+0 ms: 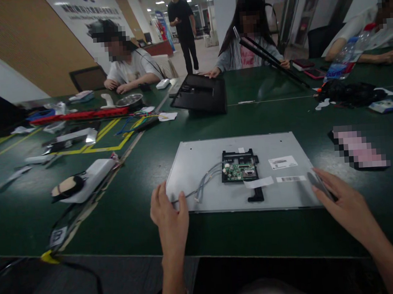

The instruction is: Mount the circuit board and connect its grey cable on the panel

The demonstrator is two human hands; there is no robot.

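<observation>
A flat silvery panel [204,164] lies on the green table, with a green circuit board [239,171] in a black frame at its middle. Grey cables [203,182] run from the board toward the panel's left side. My left hand [170,210] is at the left edge, fingers apart, beside a thin dark cable end; nothing is plainly held. At the right edge, my right hand [339,196] has its fingers around a slim grey object [320,184]. White labels [283,162] are stuck on the panel between the board and that hand.
A phone [359,148] lies right of the panel. Across the table [264,116], a person's hand touches a black panel [201,93]. A white device [92,182], cables and tools lie left; bottles [341,60] and a black bag [349,92] stand back right.
</observation>
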